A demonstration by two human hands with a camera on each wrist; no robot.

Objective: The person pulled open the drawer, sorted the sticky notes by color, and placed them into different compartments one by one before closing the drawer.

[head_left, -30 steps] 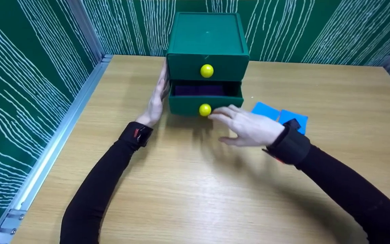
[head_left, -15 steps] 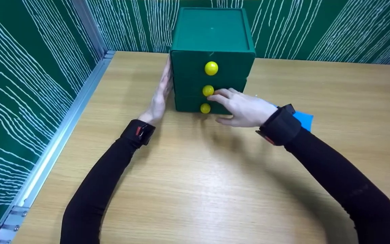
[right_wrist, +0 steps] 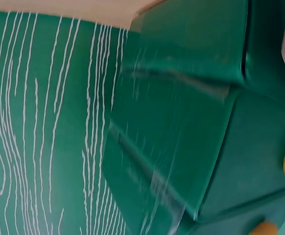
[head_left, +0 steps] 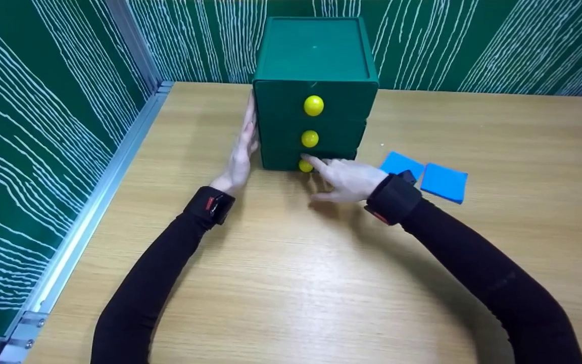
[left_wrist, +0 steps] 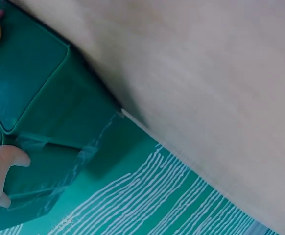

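Note:
A dark green drawer unit (head_left: 316,50) stands at the back of the table, with an upper yellow knob (head_left: 313,105), a middle knob (head_left: 309,138) and a bottom knob (head_left: 305,166) on its front. All its drawers look pushed in, though the bottom one is partly covered by fingers. My left hand (head_left: 240,156) lies against the unit's left side, its fingers (left_wrist: 12,155) showing in the left wrist view. My right hand (head_left: 347,179) has its index finger stretched to the bottom knob, at or touching its top; the thumb stays apart below. Only its edge enters the right wrist view.
Two blue square pieces (head_left: 444,182) lie on the wooden table (head_left: 291,283) to the right of the unit, one partly behind my right wrist. Green walls (head_left: 513,45) with white streaks stand at the back and left. A metal rail (head_left: 104,177) runs along the left edge.
The middle drawer, open with something purple inside a second ago, has gone in under my right hand. That hand has since dropped to the bottom knob. My left hand stays at the side.

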